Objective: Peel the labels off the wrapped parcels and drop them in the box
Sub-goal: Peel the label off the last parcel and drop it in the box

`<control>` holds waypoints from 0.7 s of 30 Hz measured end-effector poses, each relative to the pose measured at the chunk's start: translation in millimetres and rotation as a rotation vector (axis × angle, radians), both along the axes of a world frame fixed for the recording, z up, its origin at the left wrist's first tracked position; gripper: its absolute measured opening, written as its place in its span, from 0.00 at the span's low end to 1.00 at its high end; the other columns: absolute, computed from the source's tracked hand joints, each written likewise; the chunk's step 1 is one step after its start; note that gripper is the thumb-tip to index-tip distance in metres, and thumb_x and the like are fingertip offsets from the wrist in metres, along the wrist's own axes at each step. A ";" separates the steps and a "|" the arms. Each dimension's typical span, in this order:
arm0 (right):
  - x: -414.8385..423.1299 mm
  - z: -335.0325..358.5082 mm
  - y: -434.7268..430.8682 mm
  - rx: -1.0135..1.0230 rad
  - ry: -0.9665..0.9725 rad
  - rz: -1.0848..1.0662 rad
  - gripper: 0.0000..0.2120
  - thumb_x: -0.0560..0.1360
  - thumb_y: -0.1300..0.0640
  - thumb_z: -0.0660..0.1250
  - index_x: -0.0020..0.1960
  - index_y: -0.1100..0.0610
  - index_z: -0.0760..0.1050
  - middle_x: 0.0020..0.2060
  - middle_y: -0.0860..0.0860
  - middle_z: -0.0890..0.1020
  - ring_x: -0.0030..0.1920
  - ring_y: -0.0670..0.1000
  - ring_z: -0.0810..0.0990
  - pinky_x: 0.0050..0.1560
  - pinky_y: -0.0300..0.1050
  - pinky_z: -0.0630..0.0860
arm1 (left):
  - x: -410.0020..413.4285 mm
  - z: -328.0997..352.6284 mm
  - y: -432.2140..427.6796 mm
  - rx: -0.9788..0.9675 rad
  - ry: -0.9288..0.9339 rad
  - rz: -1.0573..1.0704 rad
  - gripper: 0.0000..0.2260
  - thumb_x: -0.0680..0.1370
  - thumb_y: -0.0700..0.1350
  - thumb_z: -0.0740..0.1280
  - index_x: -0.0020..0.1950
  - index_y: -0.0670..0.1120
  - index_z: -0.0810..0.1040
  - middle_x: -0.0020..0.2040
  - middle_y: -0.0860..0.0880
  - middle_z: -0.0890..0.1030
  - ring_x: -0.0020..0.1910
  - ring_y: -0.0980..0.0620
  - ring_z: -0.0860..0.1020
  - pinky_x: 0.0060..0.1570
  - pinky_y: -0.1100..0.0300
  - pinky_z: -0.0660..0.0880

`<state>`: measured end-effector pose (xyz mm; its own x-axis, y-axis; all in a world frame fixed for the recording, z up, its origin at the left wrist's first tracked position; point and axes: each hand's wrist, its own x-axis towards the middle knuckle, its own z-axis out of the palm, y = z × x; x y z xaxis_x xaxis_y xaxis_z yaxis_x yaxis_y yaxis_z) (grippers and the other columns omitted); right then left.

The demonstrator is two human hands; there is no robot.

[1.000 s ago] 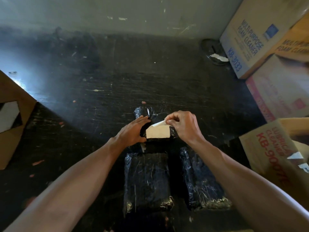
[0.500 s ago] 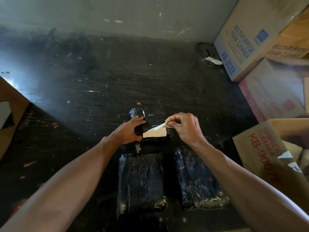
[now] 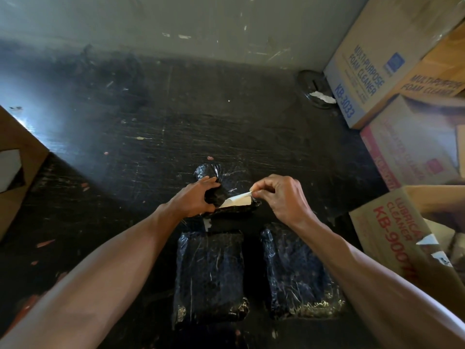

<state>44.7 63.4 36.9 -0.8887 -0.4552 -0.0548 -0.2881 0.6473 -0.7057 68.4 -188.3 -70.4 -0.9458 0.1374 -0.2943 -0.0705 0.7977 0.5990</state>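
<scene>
Your left hand (image 3: pixel 195 197) grips the left end of a black plastic-wrapped parcel (image 3: pixel 234 178) in the middle of the frame, fingers curled over its top edge and holding it down on the dark, scratched table (image 3: pixel 151 137). Your right hand (image 3: pixel 281 197) pinches the upper right corner of the pale label (image 3: pixel 239 200) between thumb and fingertips. That corner is lifted off the wrap, while the label's lower left part lies against the parcel just beside your left thumb. Two more wrapped parcels lie side by side below it, toward the bottom of the frame: the left one (image 3: pixel 210 275) between your forearms, the right one (image 3: pixel 297 270) partly under your right forearm. The open box (image 3: pixel 392 238) with red lettering stands at the lower right edge, close beside your right arm, and a couple of white scraps (image 3: pixel 427 240) show inside it. Above it at the right edge are a pink-printed carton (image 3: pixel 407 152) and, in the upper right corner, a carton with blue print (image 3: pixel 364 71). A brown cardboard piece (image 3: pixel 22 137) juts in at the left edge.
</scene>
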 end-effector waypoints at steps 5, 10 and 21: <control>-11.9 46.5 9.2 -0.103 0.171 -0.107 0.07 0.73 0.61 0.76 0.47 0.51 0.86 0.42 0.42 0.84 0.43 0.36 0.81 0.49 0.33 0.77 | 4.3 -3.6 0.4 -0.048 0.011 -0.021 0.37 0.72 0.46 0.73 0.78 0.52 0.62 0.79 0.53 0.56 0.78 0.53 0.51 0.73 0.49 0.56; -36.0 113.9 31.1 -0.032 0.246 -0.084 0.05 0.75 0.57 0.74 0.49 0.49 0.85 0.43 0.41 0.85 0.42 0.34 0.81 0.43 0.27 0.75 | 3.7 6.6 7.0 -0.087 -0.020 -0.057 0.37 0.72 0.44 0.73 0.78 0.49 0.60 0.80 0.50 0.55 0.78 0.51 0.51 0.75 0.48 0.56; -16.3 83.5 140.5 0.023 0.162 -0.350 0.14 0.75 0.62 0.73 0.52 0.43 0.82 0.45 0.47 0.84 0.46 0.48 0.82 0.47 0.42 0.78 | 23.1 55.2 69.3 0.064 0.065 0.061 0.30 0.76 0.43 0.70 0.76 0.52 0.65 0.73 0.50 0.70 0.68 0.49 0.72 0.67 0.54 0.69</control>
<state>28.4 204.0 120.3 -0.9882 -0.1228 0.0920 -0.1530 0.7416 -0.6531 91.5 -119.0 -15.2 -0.9699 0.0952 -0.2243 -0.0773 0.7527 0.6538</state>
